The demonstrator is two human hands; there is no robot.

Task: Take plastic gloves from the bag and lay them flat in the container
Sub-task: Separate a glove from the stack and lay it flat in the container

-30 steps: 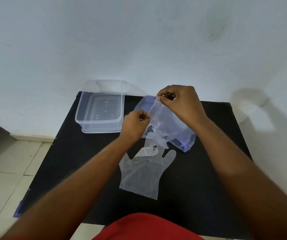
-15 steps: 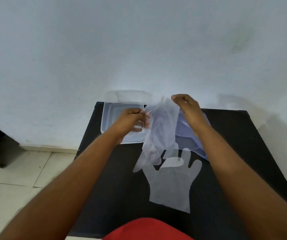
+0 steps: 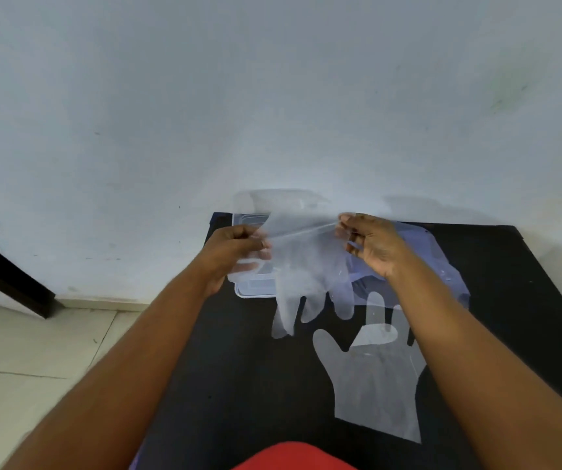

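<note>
I hold a clear plastic glove [image 3: 310, 279] stretched by its cuff, fingers hanging down. My left hand [image 3: 235, 249] pinches one cuff corner and my right hand [image 3: 372, 244] pinches the other. Behind the glove, at the table's far left, sits the clear plastic container [image 3: 255, 288], mostly hidden by the glove and my left hand. The bluish plastic bag [image 3: 442, 266] lies behind my right hand. A second clear glove [image 3: 374, 378] lies flat on the black table [image 3: 245, 385], fingers pointing away from me.
The table stands against a white wall [image 3: 272, 96]. Pale floor tiles [image 3: 35, 351] run along the left, and a dark bar [image 3: 8, 276] leans at the far left. My red clothing [image 3: 293, 457] shows at the bottom edge.
The glove has come fully out of the bag and is now spread wide between both hands, shifted left over the container. The view has swung left.
</note>
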